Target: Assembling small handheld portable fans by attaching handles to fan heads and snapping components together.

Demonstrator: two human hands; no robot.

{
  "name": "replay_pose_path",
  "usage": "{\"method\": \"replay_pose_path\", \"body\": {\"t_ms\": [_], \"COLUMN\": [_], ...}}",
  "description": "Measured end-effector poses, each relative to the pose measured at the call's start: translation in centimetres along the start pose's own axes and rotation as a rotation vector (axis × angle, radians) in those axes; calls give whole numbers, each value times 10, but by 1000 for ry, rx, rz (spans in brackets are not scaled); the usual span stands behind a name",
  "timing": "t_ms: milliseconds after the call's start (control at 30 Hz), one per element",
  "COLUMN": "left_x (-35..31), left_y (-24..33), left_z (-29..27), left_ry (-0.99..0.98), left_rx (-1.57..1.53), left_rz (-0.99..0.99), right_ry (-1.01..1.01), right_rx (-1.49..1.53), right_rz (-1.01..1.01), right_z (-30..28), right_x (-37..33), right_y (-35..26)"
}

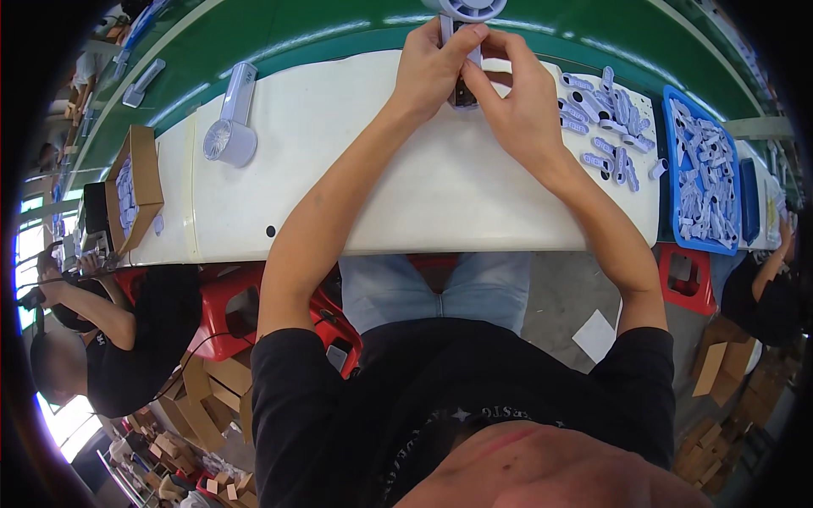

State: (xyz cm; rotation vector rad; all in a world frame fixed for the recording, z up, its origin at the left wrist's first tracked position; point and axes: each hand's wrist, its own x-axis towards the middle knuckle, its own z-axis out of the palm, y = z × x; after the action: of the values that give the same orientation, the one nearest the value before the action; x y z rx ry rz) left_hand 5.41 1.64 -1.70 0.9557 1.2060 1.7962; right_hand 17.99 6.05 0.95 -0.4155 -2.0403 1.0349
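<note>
At the far edge of the white table, both hands are closed around a pale lavender handheld fan. Its round head points away from me, and its handle is open, with dark parts showing inside. My left hand grips the handle from the left, thumb pressed on its upper part. From the right, my right hand holds the same handle, with thumb and fingers near the exposed inside. The fingers partly hide the handle. Another lavender handheld fan lies on the table to the left of my arms.
Several small lavender casing pieces lie loose at the table's right. Beside them stands a blue basket full of similar pieces. A cardboard box sits at the left end. The green conveyor runs beyond the table. Other people work at both sides.
</note>
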Motion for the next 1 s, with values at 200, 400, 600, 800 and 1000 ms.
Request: {"method": "replay_pose_path", "body": {"t_ms": [200,400,600,800,1000], "left_x": [7,9,-4,5,14], "left_y": [8,40,79,18,20], "left_z": [1,-65,-26,-36,-34], "left_ry": [-291,-137,-107,-361,-424], "left_rx": [-495,881,1549,1673,1915], "left_rz": [-89,-45,911,799,560], "right_ry": [-129,-336,-380,-355,-385], "right_rx": [329,-149,-449,-588,-509], "right_rz": [179,103,-241,-284,-240], "right_z": [-10,-28,-19,-15,-25], "right_x": [8,17,9,12,16], "right_y": [17,32,45,50,52]}}
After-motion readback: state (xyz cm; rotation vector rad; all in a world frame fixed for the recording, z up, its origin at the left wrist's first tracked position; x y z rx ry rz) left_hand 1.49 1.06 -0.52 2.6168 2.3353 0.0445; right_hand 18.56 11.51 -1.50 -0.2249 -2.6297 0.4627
